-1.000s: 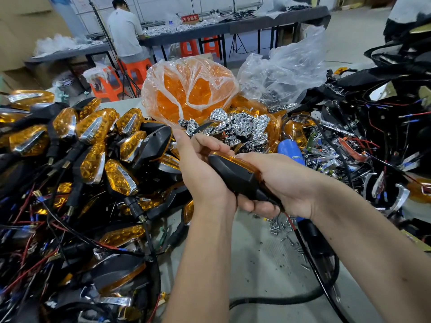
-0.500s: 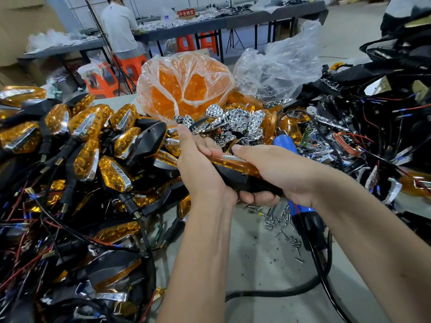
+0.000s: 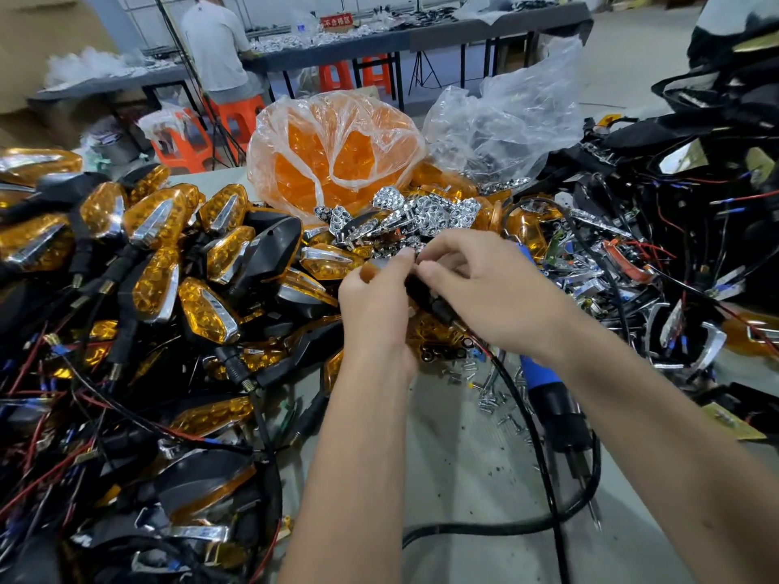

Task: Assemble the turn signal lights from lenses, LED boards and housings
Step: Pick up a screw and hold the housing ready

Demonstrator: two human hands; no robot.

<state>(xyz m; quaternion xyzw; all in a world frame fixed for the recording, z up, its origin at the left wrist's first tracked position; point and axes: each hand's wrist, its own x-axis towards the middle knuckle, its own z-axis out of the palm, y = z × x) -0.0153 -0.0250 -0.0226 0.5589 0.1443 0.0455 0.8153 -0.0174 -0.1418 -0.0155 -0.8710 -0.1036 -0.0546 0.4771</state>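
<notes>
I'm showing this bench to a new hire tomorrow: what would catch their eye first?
Probably the bag of orange lenses glowing at the back centre, then the heap of amber signals with tangled wires filling the left. In the middle, the left hand and right hand grip one black signal.

Both hands cover most of the turn signal (image 3: pixel 425 295) at frame centre; the finished lights pile (image 3: pixel 126 255) is cut off at left.

The grey table (image 3: pixel 484 478) bears finished lights (image 3: pixel 160 255), loose screws (image 3: pixel 491 398), perhaps a screwdriver (image 3: pixel 552 402).
</notes>
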